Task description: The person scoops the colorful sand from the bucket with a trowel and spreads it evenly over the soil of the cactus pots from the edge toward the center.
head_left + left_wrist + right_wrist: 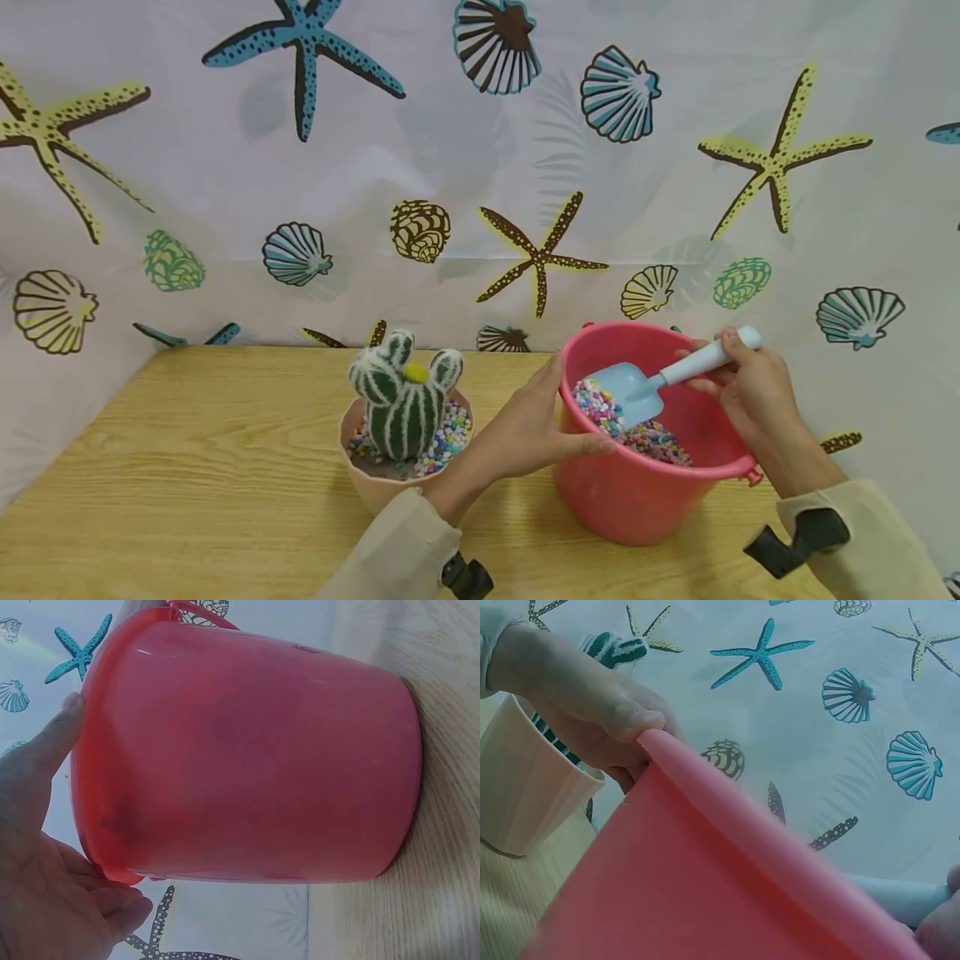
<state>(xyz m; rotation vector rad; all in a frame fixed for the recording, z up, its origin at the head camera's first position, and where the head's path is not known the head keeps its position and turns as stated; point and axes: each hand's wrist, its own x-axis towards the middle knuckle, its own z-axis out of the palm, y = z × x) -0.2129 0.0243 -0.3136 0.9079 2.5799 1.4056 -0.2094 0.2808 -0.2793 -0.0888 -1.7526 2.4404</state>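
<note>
My left hand [521, 429] grips the rim of a pink bucket [637, 508], its thumb on the near side and its fingers round the left side. The left wrist view also has these fingers bent at the rim. In my right hand [759, 392] is the pale handle of a light blue toy shovel [636, 392], whose blade dips inside the bucket. Small multicoloured pebbles [597, 402] lie at the blade's tip, and more pebbles [660, 443] show below it. The bucket leans slightly; the right wrist view catches mostly its wall.
Left of the bucket, a knitted green-and-white cactus [405, 417] stands in a peach pot [367, 492] with similar pebbles round it. My left forearm crosses in front of the pot. Behind the wooden table [187, 467] hangs a white cloth [465, 167] printed with starfish and shells.
</note>
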